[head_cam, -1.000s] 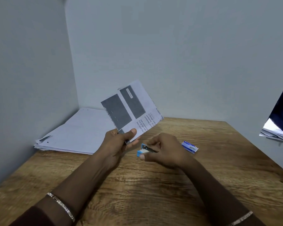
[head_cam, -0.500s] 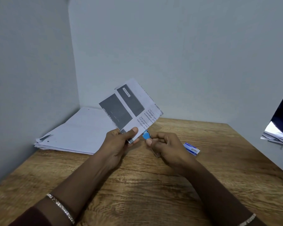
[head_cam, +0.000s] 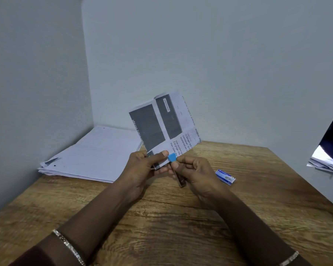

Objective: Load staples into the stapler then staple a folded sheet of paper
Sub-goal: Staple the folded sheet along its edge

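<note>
The left hand (head_cam: 142, 166) pinches the sheet (head_cam: 164, 123) at its lower corner, thumb on the near face and fingers behind, so the folded paper stands up and leans away to the right above that grip. Just right of the thumb, touching or nearly touching the sheet's bottom edge, sits the blue nose of the stapler (head_cam: 172, 158). The right hand (head_cam: 196, 173) is closed around the stapler, whose long axis runs from that blue tip down and toward the person, its dark rear end poking out below the fingers. So the paper's edge lies up and to the left of the right-hand grip, right at the stapler's mouth; whether the edge is already between the stapler's two arms cannot be told. The likely next step is to slide the corner in and squeeze, with the thumb kept clear. Further right, well apart, a staple box (head_cam: 225, 177) lies on the table (head_cam: 181, 227).
</note>
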Demonstrator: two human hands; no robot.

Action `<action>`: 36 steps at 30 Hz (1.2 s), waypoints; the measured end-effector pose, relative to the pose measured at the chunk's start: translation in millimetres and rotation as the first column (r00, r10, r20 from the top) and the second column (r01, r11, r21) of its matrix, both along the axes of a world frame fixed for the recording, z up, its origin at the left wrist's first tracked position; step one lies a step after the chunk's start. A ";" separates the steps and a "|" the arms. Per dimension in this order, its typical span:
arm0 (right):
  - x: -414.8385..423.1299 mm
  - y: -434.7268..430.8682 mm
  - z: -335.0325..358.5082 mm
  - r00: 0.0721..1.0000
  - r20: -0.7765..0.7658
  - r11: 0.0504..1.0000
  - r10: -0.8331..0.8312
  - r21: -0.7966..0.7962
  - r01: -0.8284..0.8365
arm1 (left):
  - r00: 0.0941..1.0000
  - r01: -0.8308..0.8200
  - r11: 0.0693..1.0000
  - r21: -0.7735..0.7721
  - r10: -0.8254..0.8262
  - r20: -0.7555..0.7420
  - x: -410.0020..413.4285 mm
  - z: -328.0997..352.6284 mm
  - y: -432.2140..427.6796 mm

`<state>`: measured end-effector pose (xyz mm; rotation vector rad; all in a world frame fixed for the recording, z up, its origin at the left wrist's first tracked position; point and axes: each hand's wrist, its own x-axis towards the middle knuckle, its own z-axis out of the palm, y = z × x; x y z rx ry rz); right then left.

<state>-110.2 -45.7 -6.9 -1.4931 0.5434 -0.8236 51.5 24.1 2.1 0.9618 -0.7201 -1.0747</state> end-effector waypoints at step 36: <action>-7.0 9.6 11.8 0.860 -0.009 0.504 -0.511 -0.813 0.291 | 0.998 -0.049 0.998 0.036 0.050 -0.036 -1.1 3.3 0.3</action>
